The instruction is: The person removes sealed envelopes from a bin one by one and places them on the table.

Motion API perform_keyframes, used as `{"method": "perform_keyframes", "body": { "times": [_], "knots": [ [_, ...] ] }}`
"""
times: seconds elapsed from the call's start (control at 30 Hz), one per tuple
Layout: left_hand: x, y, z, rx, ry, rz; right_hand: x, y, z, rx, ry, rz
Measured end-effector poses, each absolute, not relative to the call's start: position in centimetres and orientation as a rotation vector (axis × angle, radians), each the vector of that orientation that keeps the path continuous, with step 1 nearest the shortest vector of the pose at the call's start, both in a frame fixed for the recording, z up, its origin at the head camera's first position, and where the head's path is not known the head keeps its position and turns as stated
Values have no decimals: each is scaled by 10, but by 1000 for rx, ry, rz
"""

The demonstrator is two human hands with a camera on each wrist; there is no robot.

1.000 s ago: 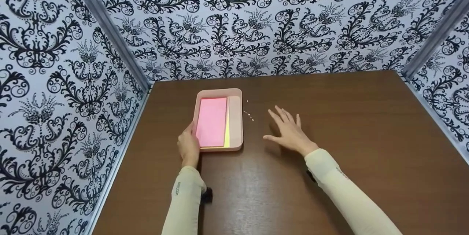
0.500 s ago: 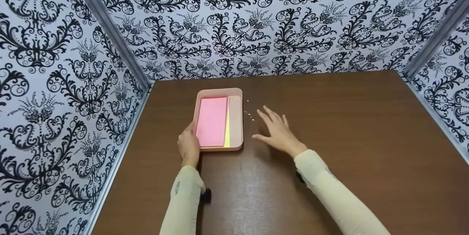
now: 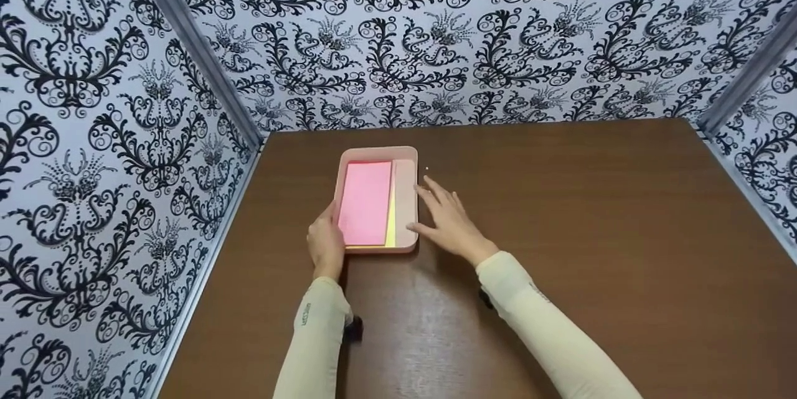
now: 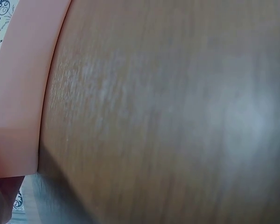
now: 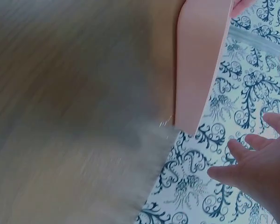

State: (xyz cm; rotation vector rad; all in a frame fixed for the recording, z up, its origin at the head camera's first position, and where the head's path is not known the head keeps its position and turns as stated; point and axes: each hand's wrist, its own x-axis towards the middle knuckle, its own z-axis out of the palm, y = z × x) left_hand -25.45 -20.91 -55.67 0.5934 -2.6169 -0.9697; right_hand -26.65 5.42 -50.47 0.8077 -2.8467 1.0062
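A pink tray [image 3: 406, 200] lies on the brown table, with a pink rectangular sheet or pad [image 3: 366, 203] inside it and a yellow one [image 3: 391, 225] showing along its right and lower edges. The left hand [image 3: 325, 242] holds the tray's left side near the lower corner, its thumb at the rim. Spread fingers of the right hand [image 3: 451, 225] reach the tray's right rim; whether they touch it is unclear. In the right wrist view the right hand [image 5: 256, 163] has its fingers apart beside the tray wall [image 5: 200, 60]. The left wrist view shows the tray's wall [image 4: 23, 88].
Tiny pale specks [image 3: 427, 168] lie on the table [image 3: 591, 231] just right of the tray. Patterned black-and-white walls [image 3: 436, 44] stand behind the table and at both sides, with grey strips at the corners.
The right hand has moved left across the table to the tray's right side, fingers still spread. The left hand keeps its hold on the tray. The head view has shifted slightly.
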Motion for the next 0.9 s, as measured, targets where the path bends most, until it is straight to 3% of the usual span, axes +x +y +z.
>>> {"method": "perform_keyframes", "body": {
  "times": [0.53, 0.9],
  "knots": [
    [-256, -208, -557, 586, -2608, -906, -269, 23, -507, 836, -2599, 1747],
    [-256, -207, -557, 587, -2627, -895, -270, 3, -510, 704, -2709, 1853]
  ]
}}
